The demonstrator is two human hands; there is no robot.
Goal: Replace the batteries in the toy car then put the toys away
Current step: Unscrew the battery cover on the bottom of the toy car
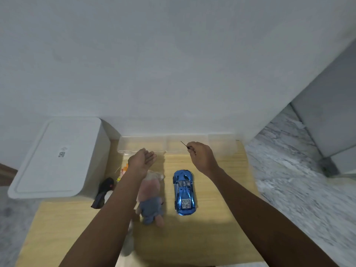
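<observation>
A shiny blue toy car (184,192) lies on its wheels on the wooden table (221,209), nose pointing away from me. My right hand (200,156) hovers beyond the car, closed on a thin dark screwdriver (184,144) whose tip sticks up to the left. My left hand (141,159) is held above the table with fingers open, palm turned to the right, holding nothing. A plush toy in pink and grey-blue (151,197) lies left of the car, partly under my left forearm.
A white lidded storage bin (57,157) stands at the left. A clear plastic box (173,144) sits against the white wall behind my hands. A black remote-like object (103,192) and small orange and pink toys (124,169) lie beside the bin. Marble floor lies to the right.
</observation>
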